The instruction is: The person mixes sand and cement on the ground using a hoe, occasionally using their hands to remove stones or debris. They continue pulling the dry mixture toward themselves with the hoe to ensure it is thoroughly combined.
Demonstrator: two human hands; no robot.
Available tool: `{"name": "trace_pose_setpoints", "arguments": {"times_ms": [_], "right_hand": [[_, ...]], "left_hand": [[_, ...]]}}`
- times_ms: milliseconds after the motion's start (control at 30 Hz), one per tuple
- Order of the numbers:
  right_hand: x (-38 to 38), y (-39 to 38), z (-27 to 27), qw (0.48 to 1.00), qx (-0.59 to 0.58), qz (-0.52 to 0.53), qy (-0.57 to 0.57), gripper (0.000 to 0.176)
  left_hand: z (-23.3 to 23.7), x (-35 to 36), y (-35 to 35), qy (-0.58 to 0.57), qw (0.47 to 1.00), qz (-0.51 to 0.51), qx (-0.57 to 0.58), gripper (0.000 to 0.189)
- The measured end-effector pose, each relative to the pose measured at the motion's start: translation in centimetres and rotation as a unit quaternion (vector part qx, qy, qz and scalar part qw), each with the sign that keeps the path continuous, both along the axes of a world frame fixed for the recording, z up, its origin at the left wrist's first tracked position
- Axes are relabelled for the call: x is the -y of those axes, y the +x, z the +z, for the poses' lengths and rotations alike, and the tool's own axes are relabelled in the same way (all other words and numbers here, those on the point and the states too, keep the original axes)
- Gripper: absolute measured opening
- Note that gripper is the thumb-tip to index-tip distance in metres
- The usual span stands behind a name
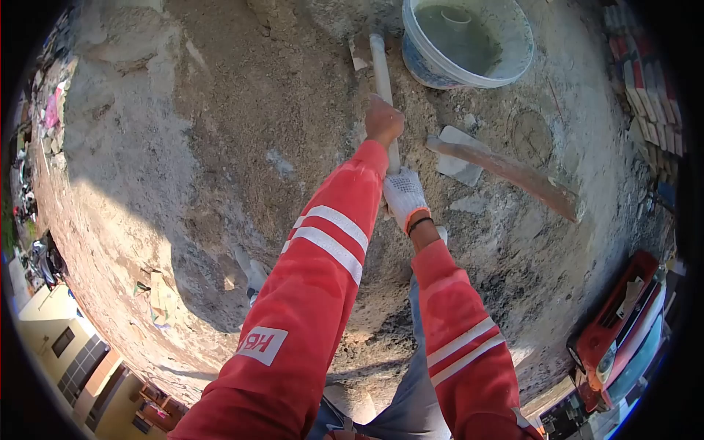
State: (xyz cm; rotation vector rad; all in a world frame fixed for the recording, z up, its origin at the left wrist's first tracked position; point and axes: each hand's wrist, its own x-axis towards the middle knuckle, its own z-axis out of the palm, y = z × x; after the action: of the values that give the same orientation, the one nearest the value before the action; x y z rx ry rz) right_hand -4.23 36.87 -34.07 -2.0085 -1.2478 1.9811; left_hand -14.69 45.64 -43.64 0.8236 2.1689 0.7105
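Note:
My left hand [384, 119], bare, is wrapped round the pale wooden handle [380, 66] of a tool, partway along its length. Lower down, near the handle's end, my right hand [405, 193] in a white knitted glove with an orange cuff is closed on the same handle. A flat metal blade [358, 53] shows at the handle's far end, against the rough, sandy ground. Right of my hands lies a second tool with a thick wooden handle [513, 170] and a flat pale blade [460, 155].
A white bucket [418, 64] of cloudy water, with a small round container in it, stands at the top. Stacked bricks [649, 84] are at the upper right and a red car [614, 330] at the lower right. Buildings [62, 345] show at the lower left.

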Motion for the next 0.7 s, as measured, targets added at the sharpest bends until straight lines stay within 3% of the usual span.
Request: {"name": "trace_pose_setpoints", "arguments": {"times_ms": [133, 200, 267, 400, 467, 533, 600, 633, 700], "right_hand": [[3.1, 1.1, 1.3, 1.000, 0.014, -0.007, -0.025, 0.022], [5.5, 1.3, 2.1, 0.998, 0.036, -0.031, -0.044, 0.021], [8.1, 2.6, 2.5, 0.995, -0.010, -0.029, -0.094, 0.023], [13.3, 4.1, 6.8, 0.989, 0.023, -0.069, -0.127, 0.021], [16.4, 5.2, 8.3, 0.989, 0.050, -0.045, -0.128, 0.023], [20.4, 6.7, 8.5, 0.988, 0.075, -0.031, -0.128, 0.026], [26.0, 10.1, 7.4, 0.984, 0.145, 0.067, -0.073, 0.022], [28.7, 12.0, 7.9, 0.982, 0.157, 0.087, -0.057, 0.022], [32.4, 14.8, 11.2, 0.969, 0.189, 0.144, -0.068, 0.024]], "left_hand": [[2.0, 3.4, 1.3, -0.077, 0.995, 0.000, 0.065, 0.075], [2.3, 5.8, 2.2, -0.049, 0.996, 0.001, 0.076, 0.073], [2.2, 8.6, 3.1, -0.099, 0.990, -0.012, 0.097, 0.071], [3.1, 15.0, 6.3, -0.139, 0.983, -0.001, 0.120, 0.070], [-1.5, 20.2, 8.8, -0.119, 0.979, 0.017, 0.165, 0.064], [-1.3, 22.7, 9.5, -0.100, 0.973, 0.024, 0.207, 0.059], [2.2, 24.8, 9.6, -0.155, 0.900, 0.162, 0.373, 0.043], [2.1, 26.4, 10.2, -0.160, 0.898, 0.162, 0.378, 0.043], [1.9, 29.5, 11.4, -0.132, 0.840, 0.273, 0.450, 0.023]]}}
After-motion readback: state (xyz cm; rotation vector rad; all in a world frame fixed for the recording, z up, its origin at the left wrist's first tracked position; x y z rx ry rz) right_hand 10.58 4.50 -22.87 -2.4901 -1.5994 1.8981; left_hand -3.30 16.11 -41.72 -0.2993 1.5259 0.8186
